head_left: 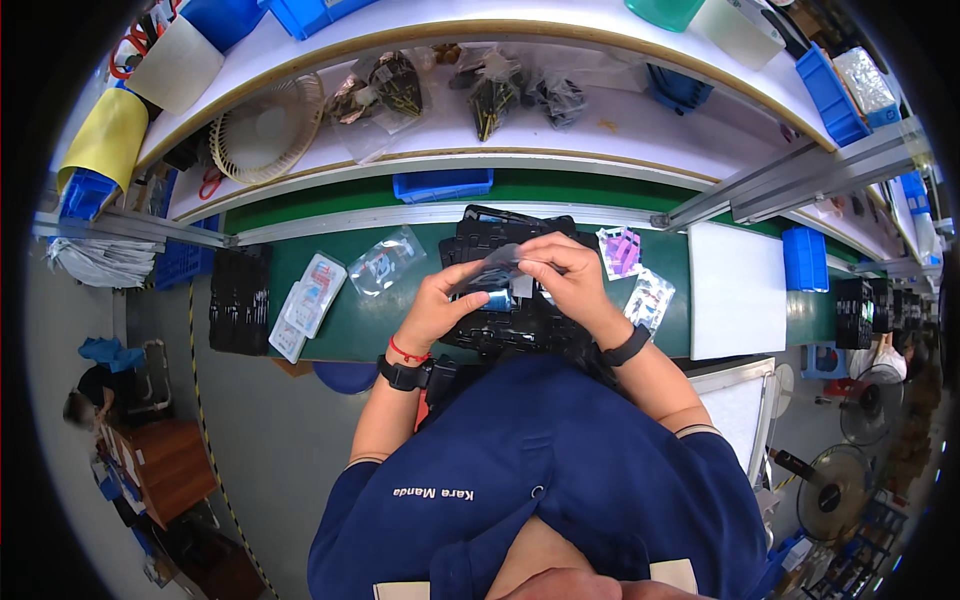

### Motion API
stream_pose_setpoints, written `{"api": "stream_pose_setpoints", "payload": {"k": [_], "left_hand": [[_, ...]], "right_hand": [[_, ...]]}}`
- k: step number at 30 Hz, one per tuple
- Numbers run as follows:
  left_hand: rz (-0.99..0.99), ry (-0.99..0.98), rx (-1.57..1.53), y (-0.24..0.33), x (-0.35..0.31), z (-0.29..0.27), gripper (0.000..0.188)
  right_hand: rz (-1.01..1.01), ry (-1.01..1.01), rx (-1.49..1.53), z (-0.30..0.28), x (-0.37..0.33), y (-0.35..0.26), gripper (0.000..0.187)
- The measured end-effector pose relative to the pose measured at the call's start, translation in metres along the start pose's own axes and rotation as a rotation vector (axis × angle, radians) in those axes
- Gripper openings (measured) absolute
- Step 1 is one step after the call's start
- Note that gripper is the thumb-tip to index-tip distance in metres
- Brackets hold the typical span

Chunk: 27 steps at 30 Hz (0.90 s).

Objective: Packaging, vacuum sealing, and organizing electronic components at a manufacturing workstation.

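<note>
Green conveyor belt [380, 330] is running left-right across the view, w/ white shelves [620, 130] sitting behind its far edge. Black tray stack [510, 325] is resting mid-belt, near the front edge. White board [735, 290] is lying toward the belt's right end; another black tray stack [238, 298] and flat white packs [308, 300] are sitting toward the left end. Clear bag [385, 262] is lying near the far edge, left of centre; purple part in a bag [622, 250] is sitting right of centre.

Both hands are working above the mid-belt trays. Left hand [435, 310] is pinching the lower edge of a small clear bag w/ blue part [497, 280]; right hand [570, 275] is gripping its top edge, fingers curled closed on the film.

Risk, judging from grip: the film looks thin and slick, so a pinch-only hold could slip and the part could be dropping into the tray slots; pulling too hard could be tearing the bag.
</note>
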<state>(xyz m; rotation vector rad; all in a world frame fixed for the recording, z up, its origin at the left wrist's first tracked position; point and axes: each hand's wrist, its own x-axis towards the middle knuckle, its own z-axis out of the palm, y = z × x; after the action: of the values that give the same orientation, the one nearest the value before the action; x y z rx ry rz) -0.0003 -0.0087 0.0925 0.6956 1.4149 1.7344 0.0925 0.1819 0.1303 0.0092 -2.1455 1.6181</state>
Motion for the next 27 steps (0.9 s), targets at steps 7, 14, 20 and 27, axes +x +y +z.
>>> {"api": "stream_pose_setpoints", "payload": {"k": [7,14,20,27], "left_hand": [[-0.047,0.050,-0.041,-0.018,0.000,0.003,0.035],[-0.058,0.155,0.014,-0.017,0.002,0.004,0.012],[0.212,0.188,0.249,-0.001,0.006,0.008,0.008],[0.291,0.252,0.436,0.014,0.013,0.013,0.012]], "right_hand": [[0.168,0.143,0.130,-0.001,-0.003,-0.004,0.007],[0.304,0.095,0.329,-0.014,-0.002,-0.009,0.010],[0.226,-0.108,0.077,-0.033,-0.007,-0.022,0.014],[-0.151,-0.026,-0.304,-0.034,-0.002,-0.030,0.007]]}}
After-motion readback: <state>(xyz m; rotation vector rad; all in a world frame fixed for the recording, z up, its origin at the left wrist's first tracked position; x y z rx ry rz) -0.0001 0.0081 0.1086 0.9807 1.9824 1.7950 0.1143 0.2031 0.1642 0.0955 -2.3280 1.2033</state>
